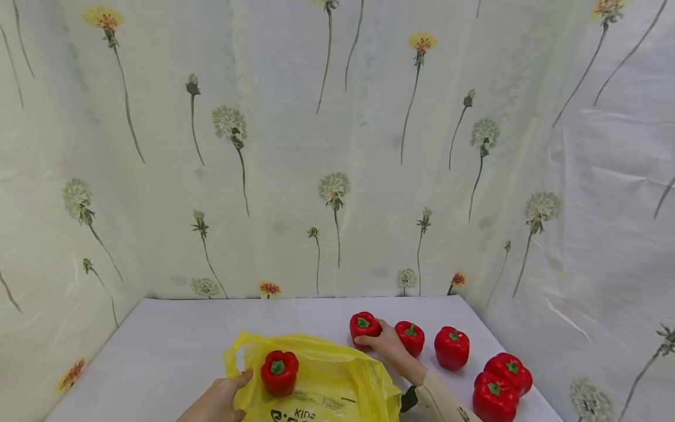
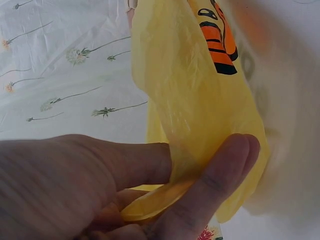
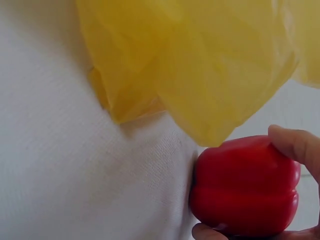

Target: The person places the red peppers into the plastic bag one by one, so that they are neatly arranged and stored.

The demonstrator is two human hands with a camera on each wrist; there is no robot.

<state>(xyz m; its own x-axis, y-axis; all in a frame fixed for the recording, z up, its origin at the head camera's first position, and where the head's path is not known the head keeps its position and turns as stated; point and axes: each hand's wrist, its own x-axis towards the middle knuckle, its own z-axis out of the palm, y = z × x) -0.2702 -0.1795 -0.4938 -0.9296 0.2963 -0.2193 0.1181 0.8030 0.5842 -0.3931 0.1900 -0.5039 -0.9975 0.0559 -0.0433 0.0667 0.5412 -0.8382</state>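
Since the right hand (image 1: 390, 344) is curled round a red pepper (image 1: 362, 326) near the back of the counter (image 1: 132, 357), this looks like the picking-up step; I can't tell if it's lifted. Next probably needs a lift over the yellow bag's (image 1: 321, 375) rim. The left hand (image 1: 218, 398) pinches that rim. Inside, there's room beside another pepper (image 1: 279, 373). Four more peppers (image 1: 452, 349) stand to the right, two near the edge.
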